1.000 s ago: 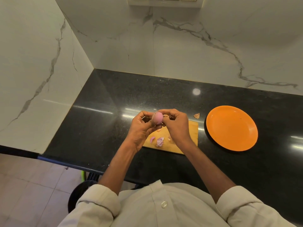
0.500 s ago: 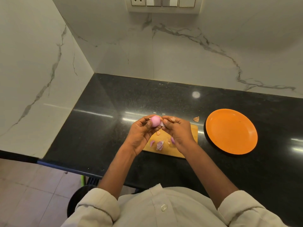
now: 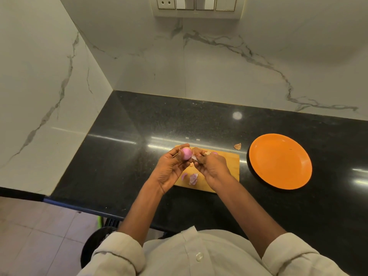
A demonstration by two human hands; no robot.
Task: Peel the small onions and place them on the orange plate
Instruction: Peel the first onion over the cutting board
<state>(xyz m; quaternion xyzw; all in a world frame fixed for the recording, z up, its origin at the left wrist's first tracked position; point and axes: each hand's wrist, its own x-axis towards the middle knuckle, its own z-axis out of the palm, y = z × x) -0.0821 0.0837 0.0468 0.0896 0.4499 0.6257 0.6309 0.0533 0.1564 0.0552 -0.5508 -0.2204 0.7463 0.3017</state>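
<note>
From the head camera, the left hand (image 3: 172,168) cradles a small pink onion (image 3: 186,153) at its fingertips, thumb and curled fingers closed round it, just above the far left corner of the wooden cutting board (image 3: 232,165). The right hand (image 3: 211,165) meets it from the side, fingertips pinching a pale flap of skin (image 3: 194,157) at the onion's right end. Both grips are narrow and closed on something: the left on the bulb, the right on the peel.

The onion looks largely bare and glossy, so the step in hand is probably stripping the last layer. To do it well, the left fingers should hold the bulb firmly without squeezing, since a peeled onion is likely slippery, while the right pulls the flap along the bulb's length rather than straight out, so that it comes away whole. Turning the bulb a little would show any dry skin left on the hidden side.

Loose purple peelings (image 3: 192,179) lie on the near part of the board, below the hands, and one brown scrap (image 3: 237,146) sits on the black countertop (image 3: 139,126) between board and plate. The orange plate (image 3: 280,161) is to the right of the board, well apart from the hands, with no onion on it yet. Working over the board should keep scraps off the counter.
</note>
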